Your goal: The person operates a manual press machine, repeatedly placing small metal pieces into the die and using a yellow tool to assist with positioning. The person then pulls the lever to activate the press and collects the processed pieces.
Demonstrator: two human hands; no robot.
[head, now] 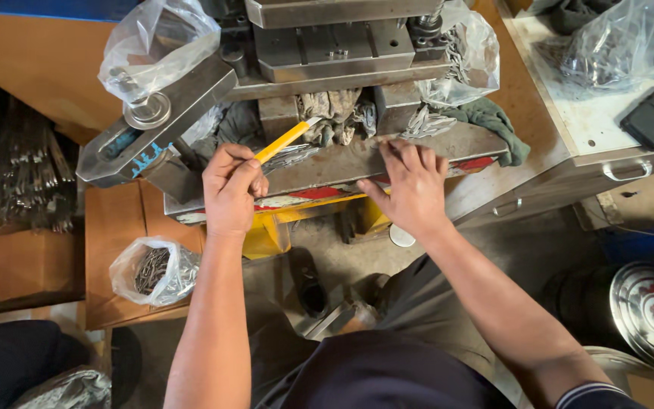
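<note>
While your forearms are reaching forward from the frame's lower edge, your left hand (230, 189) is pinching a yellow stick (288, 140), its tip lying hidden among small metal parts (291, 155). Your right hand (412, 188) is resting spread and empty, fingertips touching the steel press bed (357, 157). Beyond it, the press die (342, 42) is running off the frame's top edge.

We see even, soft light, glare on the clear plastic bags (159, 42), sharp focus, slightly bowed edges.
</note>
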